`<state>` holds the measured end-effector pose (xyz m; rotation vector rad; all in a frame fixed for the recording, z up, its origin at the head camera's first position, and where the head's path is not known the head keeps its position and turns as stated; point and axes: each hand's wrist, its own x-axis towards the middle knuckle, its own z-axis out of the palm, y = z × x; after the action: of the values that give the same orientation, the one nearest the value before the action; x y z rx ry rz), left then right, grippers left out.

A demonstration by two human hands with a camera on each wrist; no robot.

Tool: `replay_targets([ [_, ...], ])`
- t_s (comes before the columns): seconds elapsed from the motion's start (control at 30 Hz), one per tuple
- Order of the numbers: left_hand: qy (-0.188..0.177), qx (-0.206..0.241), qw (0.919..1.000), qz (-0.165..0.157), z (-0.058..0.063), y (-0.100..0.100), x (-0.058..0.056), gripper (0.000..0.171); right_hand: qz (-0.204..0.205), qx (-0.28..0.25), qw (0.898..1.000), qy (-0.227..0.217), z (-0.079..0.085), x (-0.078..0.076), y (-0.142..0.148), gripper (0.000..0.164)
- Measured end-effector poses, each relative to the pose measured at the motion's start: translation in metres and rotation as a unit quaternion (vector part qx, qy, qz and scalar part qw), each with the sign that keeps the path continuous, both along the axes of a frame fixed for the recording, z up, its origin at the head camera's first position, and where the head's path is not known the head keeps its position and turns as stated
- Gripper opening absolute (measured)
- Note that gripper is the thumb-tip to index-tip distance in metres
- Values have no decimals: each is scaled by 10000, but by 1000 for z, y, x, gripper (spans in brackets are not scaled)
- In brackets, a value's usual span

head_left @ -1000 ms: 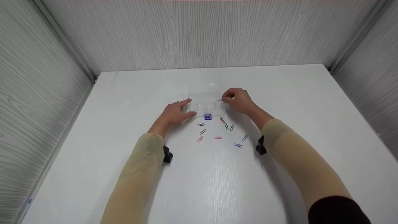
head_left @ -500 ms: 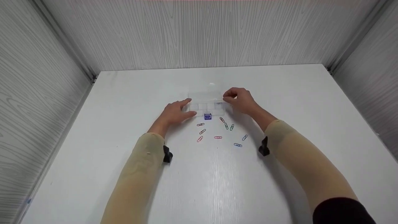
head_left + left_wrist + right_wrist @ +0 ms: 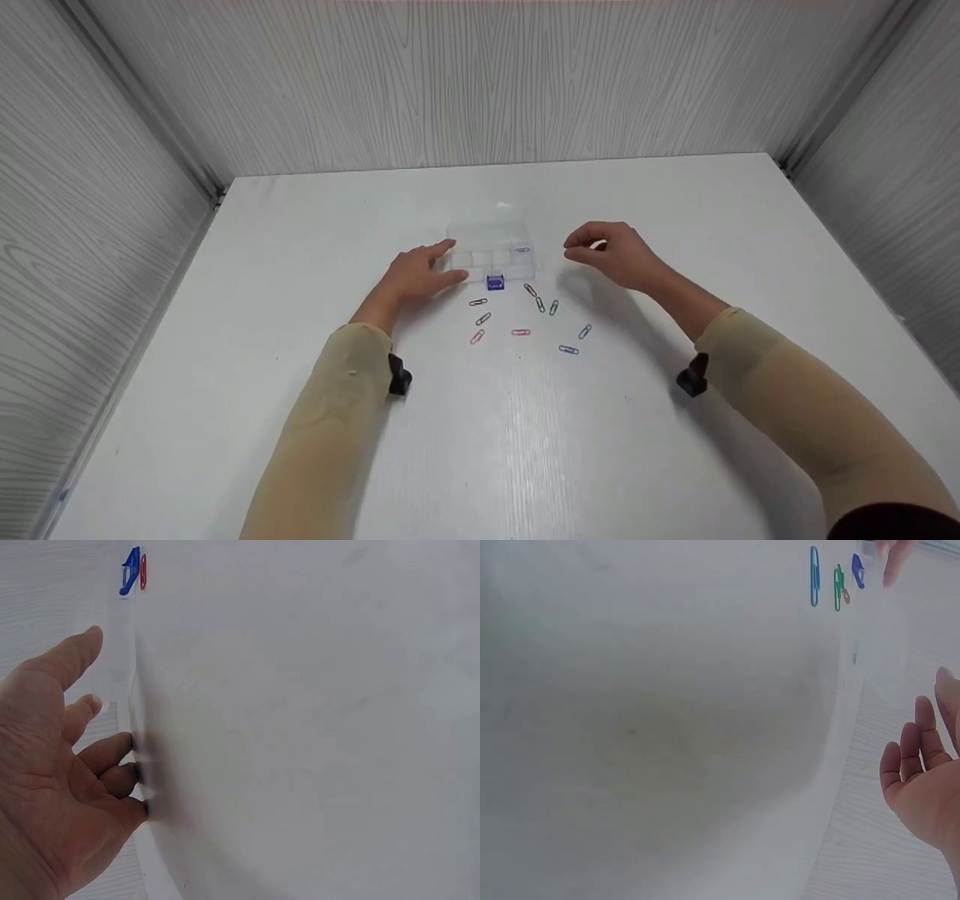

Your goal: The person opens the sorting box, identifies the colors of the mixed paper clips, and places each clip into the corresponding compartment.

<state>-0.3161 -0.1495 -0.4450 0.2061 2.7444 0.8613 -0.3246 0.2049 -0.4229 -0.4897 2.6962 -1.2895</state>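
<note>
A clear plastic compartment box (image 3: 491, 271) with a blue latch (image 3: 495, 283) lies with its lid (image 3: 489, 233) laid back. My left hand (image 3: 421, 271) holds the box's left end between thumb and index finger; the other fingers touch the table in the left wrist view. A blue paper clip (image 3: 521, 250) lies in the back right compartment. Right of the box, my right hand (image 3: 615, 253) is above the table, apart from it. Its thumb (image 3: 946, 679) and loosely bent fingers show no thing between them in the right wrist view.
Several loose paper clips lie in front of the box: red (image 3: 520, 332), pink (image 3: 478, 337), dark (image 3: 478, 302), green (image 3: 553, 307) and blue (image 3: 568, 349). The white table (image 3: 480, 450) meets a pale wood-grain panel (image 3: 480, 82) at the back.
My right hand let the blue paper clip go into the back right compartment, then moved right and slightly toward me, away from the box. My left hand stays at the box's left end.
</note>
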Motion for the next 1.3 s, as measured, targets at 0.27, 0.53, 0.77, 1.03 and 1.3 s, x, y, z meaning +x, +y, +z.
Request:
replay_targets([
  [0.27, 10, 63, 10000, 35, -3, -1, -1, 79, 196, -65, 9998, -45, -9, 23, 22, 20],
  [0.53, -2, 97, 10000, 20, -5, -1, -1, 80, 477, 208, 9985, -188, -13, 40, 33, 11],
  [0.77, -10, 85, 10000, -22, -5, -3, -4, 81, 665, 425, 9968, -130, -23, 51, 37, 12],
  [1.03, -32, 69, 10000, -40, -4, -3, -4, 81, 810, 453, 9951, -339, -30, 55, 39, 16],
  [1.3, -38, 136, 9999, -1, -4, -3, -2, 81, 1181, 598, 9893, -605, -36, 54, 38, 15],
])
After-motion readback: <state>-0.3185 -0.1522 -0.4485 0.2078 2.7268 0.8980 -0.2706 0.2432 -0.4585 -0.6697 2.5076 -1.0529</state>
